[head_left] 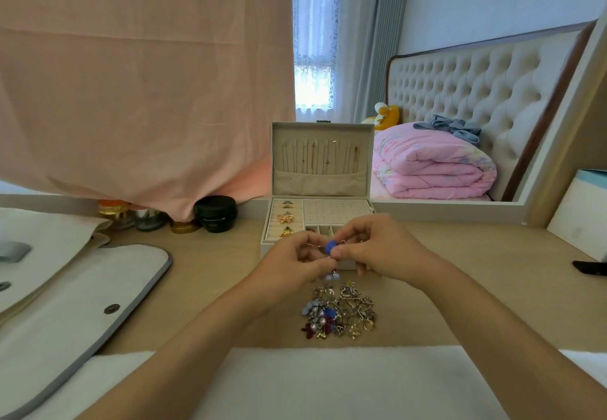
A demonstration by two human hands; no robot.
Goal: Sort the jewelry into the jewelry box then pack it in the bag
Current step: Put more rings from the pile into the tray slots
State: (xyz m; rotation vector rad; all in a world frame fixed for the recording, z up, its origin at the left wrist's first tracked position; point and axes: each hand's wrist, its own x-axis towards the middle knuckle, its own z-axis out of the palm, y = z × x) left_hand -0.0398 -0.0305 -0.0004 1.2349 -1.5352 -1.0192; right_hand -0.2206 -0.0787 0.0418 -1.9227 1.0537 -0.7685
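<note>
A beige jewelry box [322,170] stands open in the middle of the desk, its lid upright with thin necklaces hanging inside. Gold rings sit in its left ring rolls [285,219]. My left hand [297,262] and my right hand [377,249] meet just in front of the box and together pinch a small blue earring [329,248]. A second pale blue piece [329,275] dangles below my fingers. A pile of mixed jewelry [340,313] lies on the desk under my hands. The white bag with grey trim [82,291] lies open at the left.
Several small jars [215,213] stand at the back left under a hanging pink cloth [141,84]. A dark object [589,268] lies at the right edge, beside a white box [579,219]. White fabric [328,383] covers the desk's front edge.
</note>
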